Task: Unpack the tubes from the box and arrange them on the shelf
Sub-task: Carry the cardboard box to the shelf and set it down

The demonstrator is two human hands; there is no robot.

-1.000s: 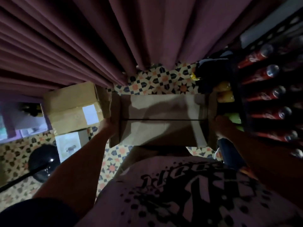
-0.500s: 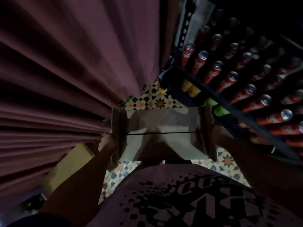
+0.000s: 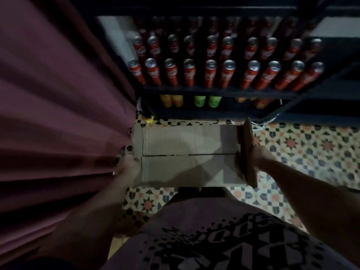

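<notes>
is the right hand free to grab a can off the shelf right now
Probably not. The right hand is gripping the right end of the cardboard box, and the left hand grips the other end. The cans stand unblocked just beyond the box.

My one camera sits on the head, looking steeply down along my chest; the box [image 3: 190, 155] lies close at centre, the shelf [image 3: 218, 90] at twelve o'clock, farther off.

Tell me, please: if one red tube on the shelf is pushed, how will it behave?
The red tubes look tall and narrow, so one would probably tip easily. They stand in close rows on the shelf, so it may knock its neighbours. Being round, a fallen one would likely roll.
</notes>
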